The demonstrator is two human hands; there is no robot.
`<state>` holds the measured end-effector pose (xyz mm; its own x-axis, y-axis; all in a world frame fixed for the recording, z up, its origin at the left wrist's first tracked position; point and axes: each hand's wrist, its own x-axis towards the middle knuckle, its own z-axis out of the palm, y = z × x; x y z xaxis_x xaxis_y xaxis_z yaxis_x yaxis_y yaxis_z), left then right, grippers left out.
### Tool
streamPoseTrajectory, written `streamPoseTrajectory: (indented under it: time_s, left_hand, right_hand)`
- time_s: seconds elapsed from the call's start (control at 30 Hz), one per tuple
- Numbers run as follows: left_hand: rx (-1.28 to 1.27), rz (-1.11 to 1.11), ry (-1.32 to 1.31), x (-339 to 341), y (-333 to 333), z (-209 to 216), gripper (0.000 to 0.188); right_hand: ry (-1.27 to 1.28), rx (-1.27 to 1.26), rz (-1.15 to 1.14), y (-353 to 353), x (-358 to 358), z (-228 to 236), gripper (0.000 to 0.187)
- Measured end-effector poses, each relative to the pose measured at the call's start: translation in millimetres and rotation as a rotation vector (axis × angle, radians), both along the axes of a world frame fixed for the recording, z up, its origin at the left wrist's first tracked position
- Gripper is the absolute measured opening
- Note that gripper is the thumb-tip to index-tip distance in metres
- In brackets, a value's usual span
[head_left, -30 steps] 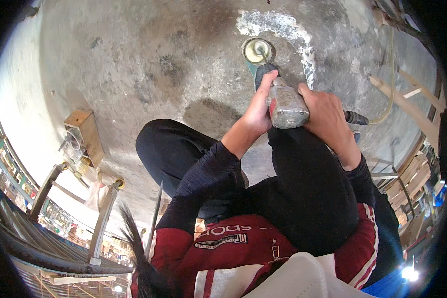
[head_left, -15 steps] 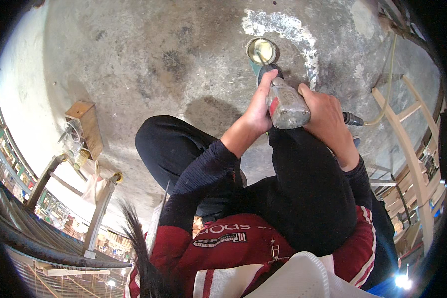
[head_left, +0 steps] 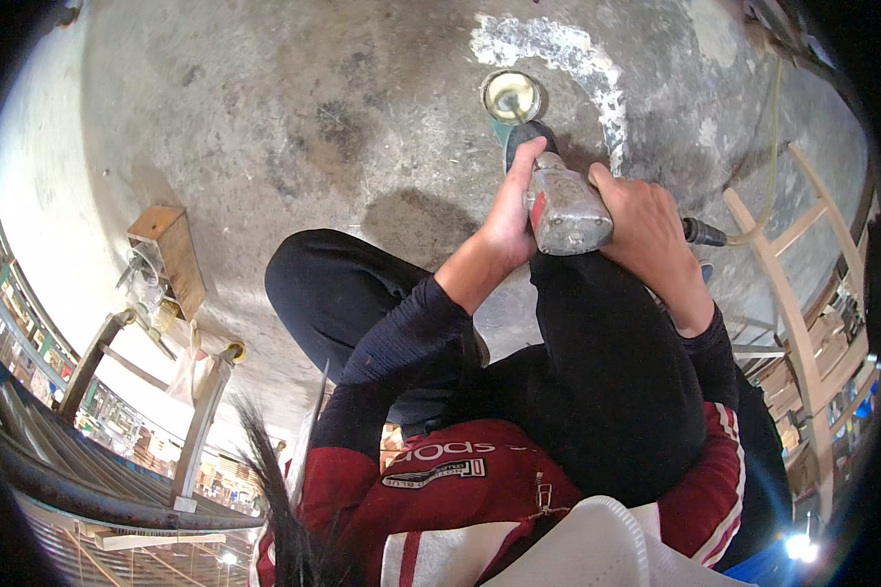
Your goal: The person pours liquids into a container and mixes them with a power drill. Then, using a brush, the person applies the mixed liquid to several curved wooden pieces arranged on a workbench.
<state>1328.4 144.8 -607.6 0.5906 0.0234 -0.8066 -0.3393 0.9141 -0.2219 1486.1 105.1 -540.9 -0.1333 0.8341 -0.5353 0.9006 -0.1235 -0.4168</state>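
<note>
My two hands grip a worn silver air drill (head_left: pixel 574 217) with a black chuck end. My left hand (head_left: pixel 507 213) wraps its left side, the thumb lying along the front near the chuck. On the right, my right hand (head_left: pixel 646 220) closes around the handle, most of which the palm hides. A hose with a dark coupling (head_left: pixel 705 233) runs out from below that hand. From the chuck a thin rod points down into a small round can (head_left: pixel 502 129) standing on the floor. Cream-coloured liquid (head_left: pixel 512 94) fills the can, its surface streaked around the blurred rod.
Dried white splashes (head_left: pixel 558 44) curve across the concrete floor (head_left: pixel 255 117) beyond the can. A wooden box (head_left: pixel 171 256) stands at the left, close to a metal frame on casters (head_left: pixel 201 421). Pale wooden frames (head_left: pixel 788 284) lean at the right. My bent knees are close under the drill.
The liquid in the can now looks swirled, and the rod is less distinct. The can's opening appears slightly higher. Both hands keep nearly the same place on the drill.
</note>
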Motion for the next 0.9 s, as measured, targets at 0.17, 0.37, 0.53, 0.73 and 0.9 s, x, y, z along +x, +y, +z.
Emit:
streamPoseTrajectory:
  time_s: [0.17, 0.37, 0.53, 0.73, 0.9]
  left_hand:
    - [0.010, -0.022, 0.004, 5, 2, 4, 0.053]
    - [-0.020, -0.025, -0.051, 1, -2, -7, 0.059]
    - [-0.034, -0.031, -0.051, 1, -2, -5, 0.061]
    - [0.005, -0.037, -0.003, 4, 3, 1, 0.061]
    - [0.009, -0.012, 0.005, 3, 3, -4, 0.058]
  right_hand:
    - [-0.042, -0.037, -0.019, 1, -1, 6, 0.035]
    - [-0.069, -0.049, -0.019, 3, -4, 8, 0.034]
    - [-0.067, -0.028, -0.001, 0, -2, 7, 0.035]
    - [-0.056, -0.020, -0.023, 1, -3, 5, 0.036]
    - [-0.020, 0.005, -0.052, 2, -4, 1, 0.036]
